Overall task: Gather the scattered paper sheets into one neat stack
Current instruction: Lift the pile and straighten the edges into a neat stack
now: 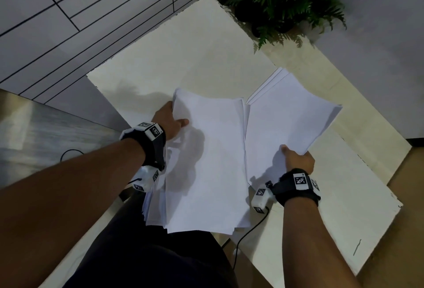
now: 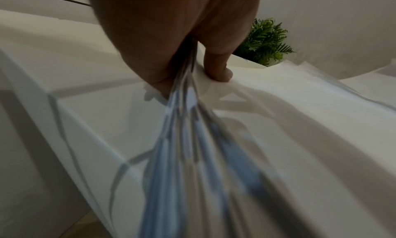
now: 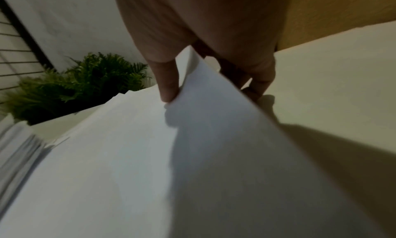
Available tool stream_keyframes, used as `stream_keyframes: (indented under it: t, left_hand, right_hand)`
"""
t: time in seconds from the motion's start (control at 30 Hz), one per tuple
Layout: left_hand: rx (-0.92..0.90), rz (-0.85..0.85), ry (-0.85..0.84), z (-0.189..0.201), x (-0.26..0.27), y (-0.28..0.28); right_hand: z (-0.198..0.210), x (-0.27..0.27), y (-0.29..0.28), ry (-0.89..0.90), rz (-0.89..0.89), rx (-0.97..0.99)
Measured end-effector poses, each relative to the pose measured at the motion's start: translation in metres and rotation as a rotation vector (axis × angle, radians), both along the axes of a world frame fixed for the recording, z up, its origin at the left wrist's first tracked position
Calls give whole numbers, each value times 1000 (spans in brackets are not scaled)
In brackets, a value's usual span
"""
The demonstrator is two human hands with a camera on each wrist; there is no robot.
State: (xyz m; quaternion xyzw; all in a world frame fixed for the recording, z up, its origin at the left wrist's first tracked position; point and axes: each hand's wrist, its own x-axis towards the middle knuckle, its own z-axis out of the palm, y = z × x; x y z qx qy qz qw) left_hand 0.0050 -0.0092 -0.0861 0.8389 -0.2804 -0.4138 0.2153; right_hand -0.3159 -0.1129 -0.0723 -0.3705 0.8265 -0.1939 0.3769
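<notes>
Two bundles of paper over the counter: our left hand pinches the big stack mid-frame, our right hand grips the smaller stack

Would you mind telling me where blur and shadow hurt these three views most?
Head view: sharp; the left hand casts a soft shadow across its white paper bundle. Left wrist view: the fanned sheet edges near the lens smear into streaks, while the green fern plant stays clearer. Right wrist view: the right hand throws a dark shadow over its white sheets.
</notes>
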Motion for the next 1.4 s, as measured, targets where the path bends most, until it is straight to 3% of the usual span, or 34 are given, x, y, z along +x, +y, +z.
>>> stream_keyframes:
  t: [0.3, 0.5, 0.67, 0.8, 0.97, 1.03, 1.23, 1.4]
  left_hand:
    - [5, 2, -4, 1, 0, 1]
    - [5, -4, -1, 0, 0, 1]
    - [0, -4, 0, 2, 0, -1]
    - [4, -10, -9, 2, -1, -1]
    - [14, -22, -30, 1, 0, -2]
    - [18, -24, -30, 1, 0, -2]
    - [7, -48, -12, 2, 1, -3]
    - [-46, 69, 128, 1, 2, -4]
  right_hand:
    - [10, 1, 2, -65, 42, -135]
    - [70, -4, -13, 14, 66, -423]
    - [128, -18, -13, -270, -67, -660]
    - [138, -23, 1, -495, -24, -668]
    - [104, -13, 14, -797, -47, -375]
    - [81, -9, 22, -735, -18, -232]
    - [48, 14, 36, -204, 231, 33]
    - [30, 42, 44, -108, 499, 77]
